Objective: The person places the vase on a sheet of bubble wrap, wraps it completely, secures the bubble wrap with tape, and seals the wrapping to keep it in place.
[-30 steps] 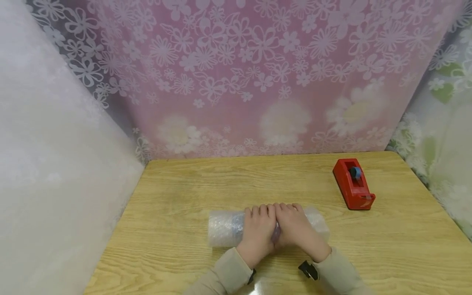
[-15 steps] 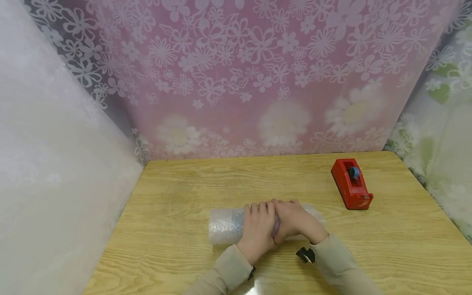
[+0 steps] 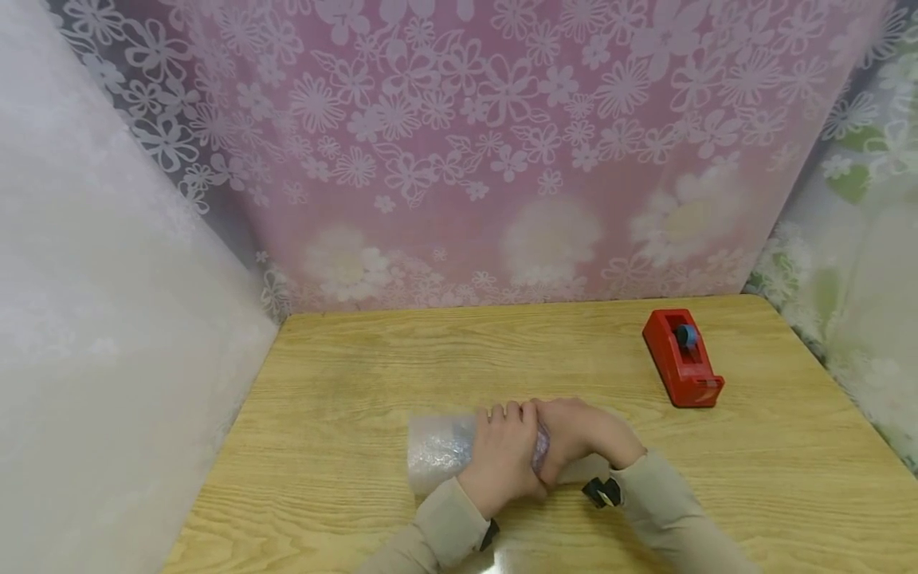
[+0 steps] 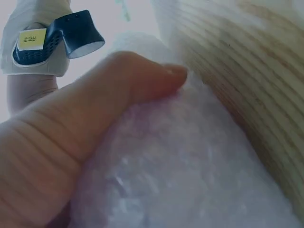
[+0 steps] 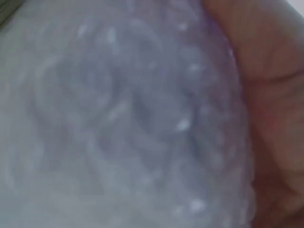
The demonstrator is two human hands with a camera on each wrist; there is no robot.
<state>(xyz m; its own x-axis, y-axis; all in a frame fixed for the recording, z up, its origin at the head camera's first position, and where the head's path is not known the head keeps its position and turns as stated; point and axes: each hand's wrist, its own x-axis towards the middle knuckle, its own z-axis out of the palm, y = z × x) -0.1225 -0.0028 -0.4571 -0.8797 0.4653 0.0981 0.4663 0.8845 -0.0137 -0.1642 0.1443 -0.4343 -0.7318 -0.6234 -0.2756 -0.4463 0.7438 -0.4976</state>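
A roll of bubble wrap lies crosswise near the front of the table, with something bluish and purple showing through its layers. My left hand grips its middle, fingers over the top; in the left wrist view the thumb presses on the near side of the wrap. Right beside it, my right hand holds the roll too, its wrist bent and fingers over the far side. In the right wrist view, the bubbled plastic fills most of the picture, against the right palm. What is wrapped inside cannot be made out.
A red tape dispenser with a small blue tape roll stands at the table's back right. The wooden table reaches back to a pink flowered curtain. Pale curtains hang on both sides.
The right hand has turned round the roll, its wrist bending further. The roll has shifted slightly and rotated a little. The left hand stays at the middle of it.
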